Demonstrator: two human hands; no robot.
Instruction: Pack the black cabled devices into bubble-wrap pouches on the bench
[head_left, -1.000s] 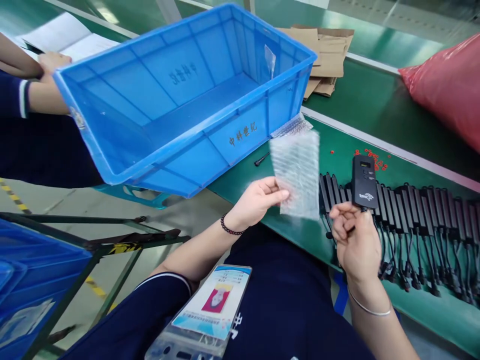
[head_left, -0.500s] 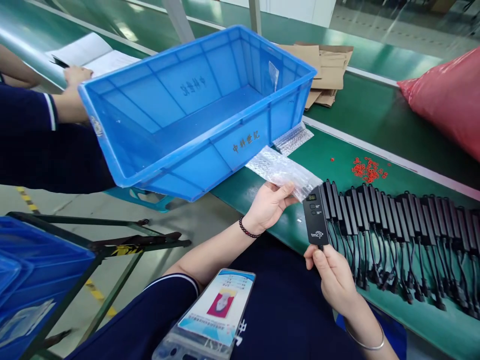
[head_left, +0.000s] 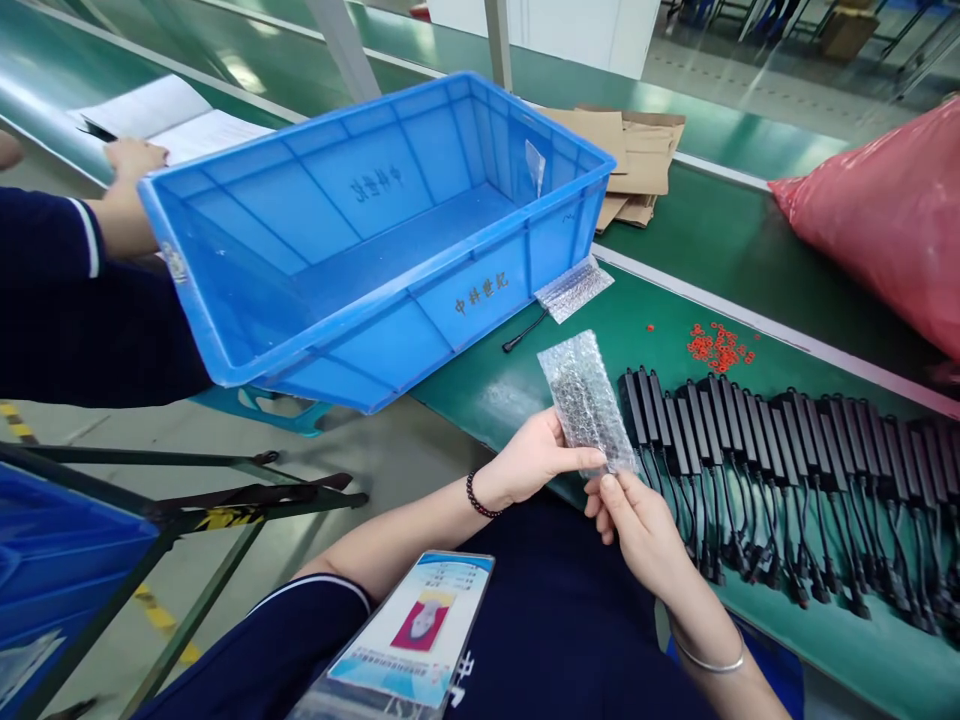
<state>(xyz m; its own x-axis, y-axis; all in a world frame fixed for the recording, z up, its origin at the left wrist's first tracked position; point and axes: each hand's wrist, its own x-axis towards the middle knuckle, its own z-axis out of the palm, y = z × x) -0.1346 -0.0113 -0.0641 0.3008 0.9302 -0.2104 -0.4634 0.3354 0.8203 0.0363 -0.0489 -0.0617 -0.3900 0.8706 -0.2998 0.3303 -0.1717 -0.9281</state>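
Bubble-wrap pouch (head_left: 587,400), raised above the counter (head_left: 487,385) edge beside the row of black units (head_left: 787,450), is pinched at its lower end by the left hand (head_left: 536,462) and the right hand (head_left: 637,520), and is best gripped evenly there.

Quick count: two bubble-wrap pouches, the held pouch (head_left: 585,400) between left hand (head_left: 536,460) and right hand (head_left: 637,520), the spare pouch (head_left: 574,288) beyond them. One blue crate (head_left: 480,290), one loose cable (head_left: 525,332). Black adapters (head_left: 750,420) right of the hands: twenty-ish, too packed to count. One red bag (head_left: 885,220).
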